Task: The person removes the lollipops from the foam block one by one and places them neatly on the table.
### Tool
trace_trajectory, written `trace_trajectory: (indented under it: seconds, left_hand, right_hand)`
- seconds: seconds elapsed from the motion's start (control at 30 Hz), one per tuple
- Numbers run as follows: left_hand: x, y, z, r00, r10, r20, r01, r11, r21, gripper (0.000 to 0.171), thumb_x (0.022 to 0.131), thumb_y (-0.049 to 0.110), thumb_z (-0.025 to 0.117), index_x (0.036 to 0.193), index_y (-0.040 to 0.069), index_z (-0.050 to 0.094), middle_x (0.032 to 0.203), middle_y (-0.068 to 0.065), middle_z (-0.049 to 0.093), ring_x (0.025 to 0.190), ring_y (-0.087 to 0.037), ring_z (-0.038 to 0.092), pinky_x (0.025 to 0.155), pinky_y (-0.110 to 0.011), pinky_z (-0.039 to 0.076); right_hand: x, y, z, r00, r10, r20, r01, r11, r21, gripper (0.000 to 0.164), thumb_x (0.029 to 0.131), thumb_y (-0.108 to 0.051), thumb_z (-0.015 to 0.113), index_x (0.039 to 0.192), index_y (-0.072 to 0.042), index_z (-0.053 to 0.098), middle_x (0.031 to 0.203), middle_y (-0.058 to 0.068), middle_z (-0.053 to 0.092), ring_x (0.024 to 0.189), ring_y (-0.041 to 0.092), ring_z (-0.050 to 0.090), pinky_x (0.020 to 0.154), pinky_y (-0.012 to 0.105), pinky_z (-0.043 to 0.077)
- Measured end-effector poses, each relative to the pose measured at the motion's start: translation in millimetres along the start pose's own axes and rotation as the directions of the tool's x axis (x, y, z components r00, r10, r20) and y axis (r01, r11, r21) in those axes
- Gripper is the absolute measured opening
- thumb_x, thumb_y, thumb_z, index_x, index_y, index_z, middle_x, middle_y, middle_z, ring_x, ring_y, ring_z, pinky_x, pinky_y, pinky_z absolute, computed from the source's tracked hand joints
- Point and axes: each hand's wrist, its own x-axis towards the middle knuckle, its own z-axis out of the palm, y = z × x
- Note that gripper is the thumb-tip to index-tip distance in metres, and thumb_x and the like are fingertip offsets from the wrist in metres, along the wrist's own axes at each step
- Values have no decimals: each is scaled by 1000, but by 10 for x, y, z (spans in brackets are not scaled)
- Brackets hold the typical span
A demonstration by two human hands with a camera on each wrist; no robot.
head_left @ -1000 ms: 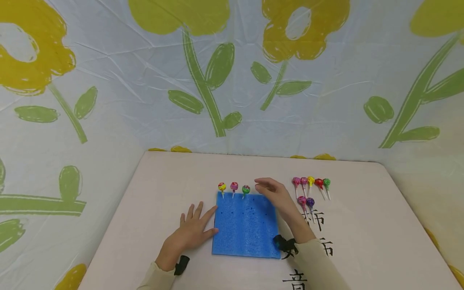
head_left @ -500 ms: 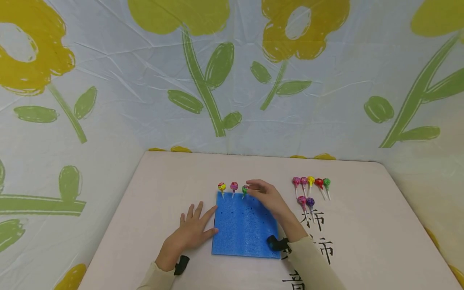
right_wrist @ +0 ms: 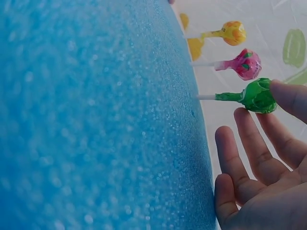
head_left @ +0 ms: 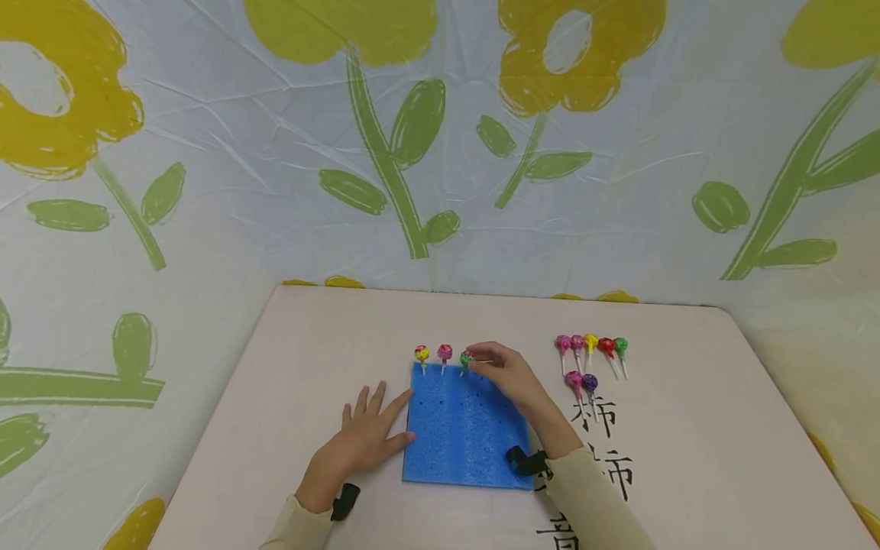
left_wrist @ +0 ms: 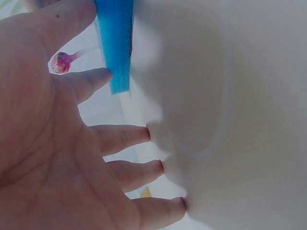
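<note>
A blue foam block (head_left: pixel 457 439) lies on the table, with a yellow-and-red lollipop (head_left: pixel 422 353), a pink lollipop (head_left: pixel 444 352) and a green lollipop (right_wrist: pixel 254 98) standing by their sticks along its far edge. My right hand (head_left: pixel 514 380) pinches the green lollipop's wrapped head between thumb and fingertips; the little finger sits lower, near the foam. At the block's left side, my left hand (head_left: pixel 367 439) has its fingers spread, thumb and index finger touching the foam's edge. Its other fingertips rest on the table in the left wrist view.
Several lollipops lie to the right of the block, among them a red lollipop (head_left: pixel 606 346) and a purple lollipop (head_left: pixel 589 383). Black printed characters (head_left: pixel 605 416) mark the pale table (head_left: pixel 694 428). A flower-patterned cloth (head_left: pixel 619 191) rises behind the table.
My right hand has moved left from beside the green lollipop and taken its head between thumb and fingers. The left hand stays in place on the foam's edge.
</note>
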Motion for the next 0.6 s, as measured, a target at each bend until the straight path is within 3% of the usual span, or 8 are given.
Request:
trace_trajectory:
  seconds: [0.17,0.4,0.6]
  left_hand:
    - [6,9,2,1000,-3,3,3,1000,0,70,98,46,62,158,24,33,162,-26,15,146,-53,6,107,-76,9]
    - [1,18,-6,1000,2,2,-2,1000,-6,70,98,44,62,158,24,33,162,-26,15,146,-53,6,107,-76,9]
    - [-5,23,-16,1000,7,-4,-7,1000,-13,69,98,44,63,157,23,34,162,-26,15,146,-53,7,107,-76,8]
  right_hand:
    - [0,8,-3,1000,3,-6,-3,1000,-6,35,98,-8,64,130,5,60,122,22,63,114,33,60,101,55,42]
    - [148,369,-33,999,-11,-36,11,1000,13,35,98,-15,66,130,-1,63,122,16,65,112,29,61,101,52,43]
    - [141,365,-40,999,-12,-52,15,998,53,34,97,-19,69,128,-7,66,121,13,65,113,28,60,103,52,42]
